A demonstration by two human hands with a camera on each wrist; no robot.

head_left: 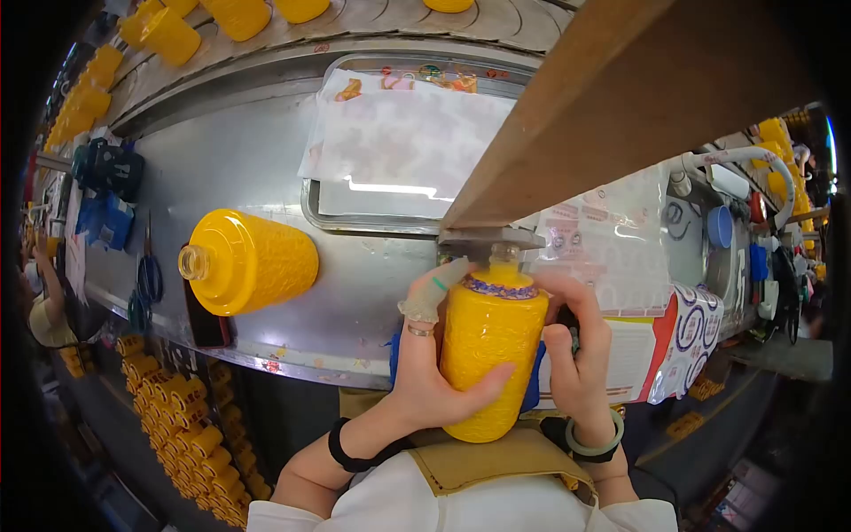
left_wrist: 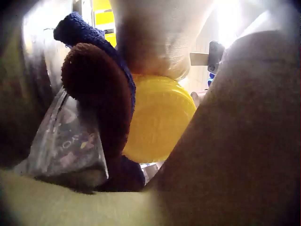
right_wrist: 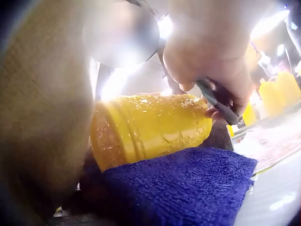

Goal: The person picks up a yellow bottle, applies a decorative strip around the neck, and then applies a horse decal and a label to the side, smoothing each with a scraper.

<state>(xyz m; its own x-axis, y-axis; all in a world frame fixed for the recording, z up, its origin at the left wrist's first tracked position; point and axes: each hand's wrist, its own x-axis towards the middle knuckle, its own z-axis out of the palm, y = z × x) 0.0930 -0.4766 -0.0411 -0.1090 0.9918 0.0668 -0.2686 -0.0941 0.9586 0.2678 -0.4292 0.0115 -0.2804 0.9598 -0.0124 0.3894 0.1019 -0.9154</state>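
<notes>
A glossy yellow bottle (head_left: 495,355) with a textured body and clear neck points away from the person, its base near the apron. Around its shoulder runs a purple patterned band (head_left: 502,287). My left hand (head_left: 434,372) grips the bottle from the left, thumb across the body, a covered fingertip by the shoulder. On the other side my right hand (head_left: 581,355) has its index finger bent to the band. In the right wrist view the same hand holds a slim dark green tool (right_wrist: 217,101) beside the bottle. A blue towel (right_wrist: 188,183) lies beneath the bottle.
A second yellow bottle (head_left: 257,262) lies on the metal table at left, near scissors (head_left: 149,275). Behind is a metal tray (head_left: 372,223) with white sheets. A wooden beam (head_left: 567,115) slants in overhead. Printed sheets (head_left: 612,239) lie at right; a conveyor (head_left: 381,22) carries more bottles.
</notes>
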